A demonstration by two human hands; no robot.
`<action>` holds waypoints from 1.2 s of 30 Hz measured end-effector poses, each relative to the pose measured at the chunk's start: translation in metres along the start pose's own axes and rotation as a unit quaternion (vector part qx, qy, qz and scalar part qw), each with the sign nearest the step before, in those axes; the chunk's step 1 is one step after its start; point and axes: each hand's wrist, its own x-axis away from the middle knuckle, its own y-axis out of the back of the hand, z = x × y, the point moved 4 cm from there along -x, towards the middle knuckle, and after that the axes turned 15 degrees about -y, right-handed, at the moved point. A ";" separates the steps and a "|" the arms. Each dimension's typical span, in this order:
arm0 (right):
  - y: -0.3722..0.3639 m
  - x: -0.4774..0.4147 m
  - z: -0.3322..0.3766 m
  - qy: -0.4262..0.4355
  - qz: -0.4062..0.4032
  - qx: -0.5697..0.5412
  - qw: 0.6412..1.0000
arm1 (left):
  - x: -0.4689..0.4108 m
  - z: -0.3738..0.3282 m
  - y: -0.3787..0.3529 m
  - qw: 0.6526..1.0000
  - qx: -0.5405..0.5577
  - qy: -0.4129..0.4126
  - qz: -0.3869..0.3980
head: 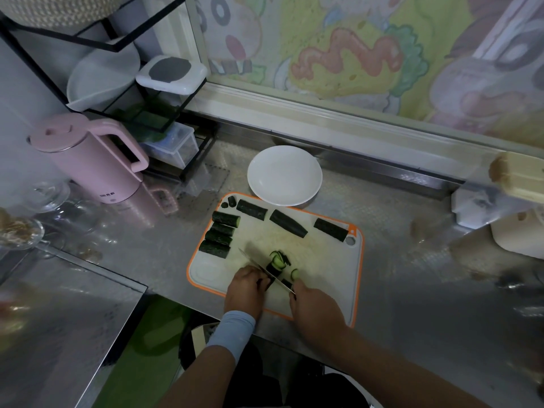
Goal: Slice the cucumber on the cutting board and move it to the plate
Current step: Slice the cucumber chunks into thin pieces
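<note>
A white cutting board with an orange rim is seen in the lower centre of the frame, laid on a steel counter. A white plate is set at the board's upper edge, with its lower rim overlapping the board. Three long cucumber lengths are spread along the upper part of the board. Four shorter cut pieces are ranged side by side at its left. Two small end stubs are seen above them at the upper left corner.

Near the lower middle of the board, a knife is held by the right hand, whose fingers are closed round the handle. The blade is angled up and to the left across a dark held piece of cucumber. The left hand is placed just left of the blade, with its fingers curled down onto that piece; the exact grip is partly hidden by the blade. Pale-faced slices are leaned together just right of the blade.

A light blue wristband is worn on the left wrist. A pink kettle is stood at the left of the frame, below a black wire rack.
</note>
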 end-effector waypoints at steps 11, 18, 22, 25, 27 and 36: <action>-0.016 -0.027 0.019 0.003 -0.009 0.060 0.998 | 0.001 -0.003 0.003 0.999 -0.013 -0.044 -0.013; -0.001 -0.004 0.009 0.006 -0.019 -0.016 1.000 | -0.001 -0.002 0.003 1.000 -0.002 -0.012 0.001; 0.002 0.004 0.003 0.006 -0.009 -0.019 1.000 | 0.001 -0.002 0.004 1.000 0.003 -0.007 -0.010; -0.002 0.001 0.001 -0.004 0.001 -0.021 1.000 | 0.001 -0.002 0.005 1.000 0.003 -0.006 -0.008; -0.007 -0.003 0.003 -0.011 0.011 -0.016 1.000 | 0.000 -0.001 0.005 1.000 0.001 -0.011 -0.005; -0.017 -0.027 0.016 -0.008 0.012 0.041 0.999 | 0.004 -0.005 0.005 0.999 -0.005 -0.036 -0.009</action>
